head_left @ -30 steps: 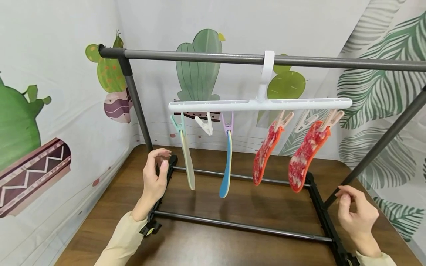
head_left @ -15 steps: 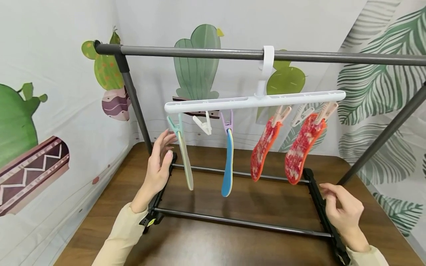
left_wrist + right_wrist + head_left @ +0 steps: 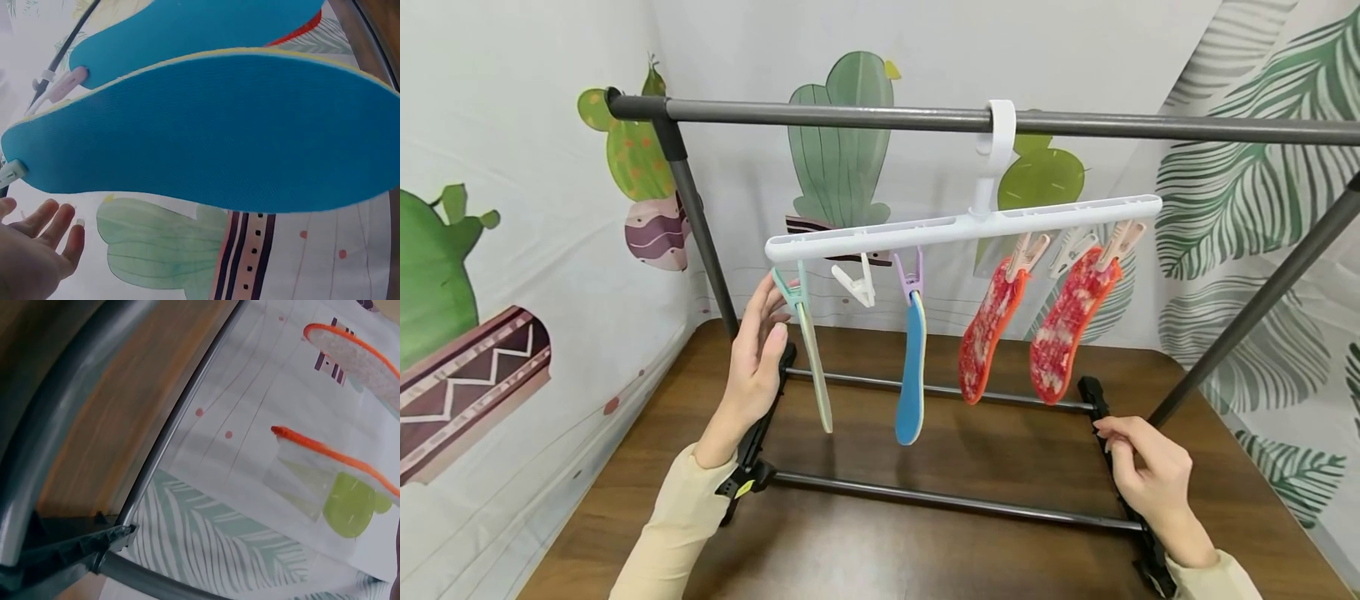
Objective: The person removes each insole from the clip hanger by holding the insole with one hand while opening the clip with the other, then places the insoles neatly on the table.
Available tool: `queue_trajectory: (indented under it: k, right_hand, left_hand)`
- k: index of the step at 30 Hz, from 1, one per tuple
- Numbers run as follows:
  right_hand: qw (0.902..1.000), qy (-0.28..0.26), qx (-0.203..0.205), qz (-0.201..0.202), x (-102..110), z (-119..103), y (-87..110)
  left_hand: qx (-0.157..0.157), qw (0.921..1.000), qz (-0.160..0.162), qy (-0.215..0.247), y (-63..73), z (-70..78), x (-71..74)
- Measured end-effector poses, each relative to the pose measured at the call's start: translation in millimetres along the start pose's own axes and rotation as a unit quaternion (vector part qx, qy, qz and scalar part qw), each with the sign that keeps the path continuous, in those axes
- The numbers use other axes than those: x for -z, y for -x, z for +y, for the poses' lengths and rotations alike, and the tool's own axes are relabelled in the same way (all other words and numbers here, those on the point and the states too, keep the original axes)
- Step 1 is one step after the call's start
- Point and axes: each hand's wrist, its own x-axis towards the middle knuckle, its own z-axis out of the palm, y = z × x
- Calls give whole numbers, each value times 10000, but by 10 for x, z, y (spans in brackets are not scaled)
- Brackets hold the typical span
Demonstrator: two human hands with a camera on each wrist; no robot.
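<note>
A white clip hanger [image 3: 925, 229] hangs from a dark rail. At its left end a green clip [image 3: 796, 292] bears an insole [image 3: 817, 371], seen edge-on; its blue face [image 3: 206, 131] fills the left wrist view. My left hand [image 3: 754, 367] is beside that clip, fingers loosely spread and fingertips right behind it. A purple clip [image 3: 911, 282] holds a second blue insole [image 3: 911, 371]. Two red speckled insoles [image 3: 988, 337] with orange edges hang from beige clips [image 3: 1028, 254] on the right. My right hand [image 3: 1153, 475], loosely curled and holding nothing, hovers by the rack's right foot.
The grey rail [image 3: 850, 117] and slanted posts [image 3: 1255, 308] form a rack on a brown wooden table [image 3: 880, 550]. Its lower crossbars [image 3: 955, 504] run between black feet. Two white clips [image 3: 859, 285] hang without insoles. A cactus-print cloth [image 3: 722, 50] stands behind.
My left hand has risen toward the green clip. The hanger has tilted and turned, left end lower, right end higher, with its insoles shifting left. My right hand has moved left.
</note>
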Motion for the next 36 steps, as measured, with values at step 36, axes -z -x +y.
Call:
queue_trajectory:
  k: [36]
  right_hand:
    - [9921,-910,830,255,-394,-324,-308]
  left_hand:
    - [-518,9805,-62,1894,-29,506,-268]
